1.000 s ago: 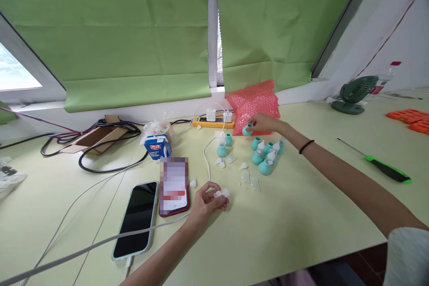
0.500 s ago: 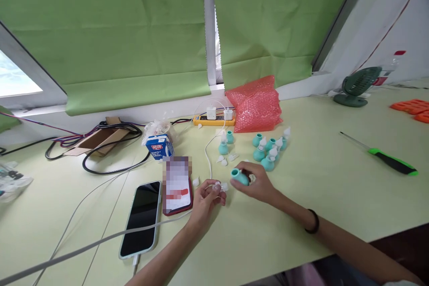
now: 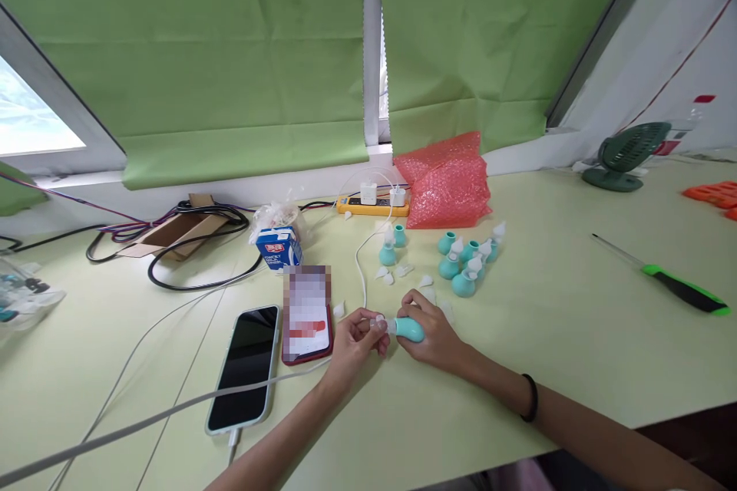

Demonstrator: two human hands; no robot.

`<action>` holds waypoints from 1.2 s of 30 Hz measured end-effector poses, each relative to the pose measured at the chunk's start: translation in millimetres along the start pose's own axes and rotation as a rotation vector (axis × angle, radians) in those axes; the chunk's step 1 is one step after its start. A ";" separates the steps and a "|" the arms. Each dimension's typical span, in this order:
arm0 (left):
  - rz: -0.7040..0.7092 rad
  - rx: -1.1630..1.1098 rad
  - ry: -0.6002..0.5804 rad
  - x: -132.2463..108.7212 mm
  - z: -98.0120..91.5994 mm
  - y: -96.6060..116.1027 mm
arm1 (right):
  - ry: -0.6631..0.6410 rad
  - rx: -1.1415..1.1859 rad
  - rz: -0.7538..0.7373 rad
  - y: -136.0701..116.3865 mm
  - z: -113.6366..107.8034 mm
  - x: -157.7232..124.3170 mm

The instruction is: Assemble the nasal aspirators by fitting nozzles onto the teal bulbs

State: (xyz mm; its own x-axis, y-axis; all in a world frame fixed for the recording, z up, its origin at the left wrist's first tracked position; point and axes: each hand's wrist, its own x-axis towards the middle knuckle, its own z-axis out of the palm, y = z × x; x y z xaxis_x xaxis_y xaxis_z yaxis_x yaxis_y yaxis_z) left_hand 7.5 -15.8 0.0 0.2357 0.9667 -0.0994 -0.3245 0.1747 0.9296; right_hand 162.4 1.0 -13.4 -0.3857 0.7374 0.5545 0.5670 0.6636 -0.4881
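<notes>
Between thumb and fingers, my left hand (image 3: 358,341) pinches a small clear plastic nozzle (image 3: 390,326). My right hand (image 3: 433,334) is closed round a teal rubber bulb (image 3: 410,330), which lies on its side with its neck toward the left. The nozzle's end meets the bulb's neck; how deep it sits I cannot tell. Beyond my right hand stands a group of teal bulbs (image 3: 464,284), several with translucent pointed tips. Two more teal bulbs (image 3: 388,255) stand further left, one with a tip. Loose translucent pieces (image 3: 405,271) lie around them.
Left of my hands lie a red-cased phone (image 3: 308,330) and a black-screened phone (image 3: 245,368) with a cable. Behind are a blue milk carton (image 3: 280,249), a yellow power strip (image 3: 374,206) and a pink bubble-wrap bag (image 3: 446,184). Rightward lie a screwdriver (image 3: 679,284) and a green fan (image 3: 627,153).
My right hand has brought the teal bulb left and turned its mouth toward my left hand. Nozzle and bulb, apart before, now meet. The view has shifted slightly.
</notes>
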 end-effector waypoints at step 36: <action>0.422 0.756 -0.085 -10.2 -2.9 -4.0 | -0.658 0.711 0.725 1.1 -11.9 6.8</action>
State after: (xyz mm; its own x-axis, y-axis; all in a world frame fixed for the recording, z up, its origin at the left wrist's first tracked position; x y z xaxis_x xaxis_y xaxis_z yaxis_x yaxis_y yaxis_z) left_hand 3.7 -25.8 -3.7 0.3098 0.9005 0.3053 0.2879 -0.3948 0.8725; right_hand 169.0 5.2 -2.2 -0.5580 0.7526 -0.3495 0.3577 -0.1619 -0.9197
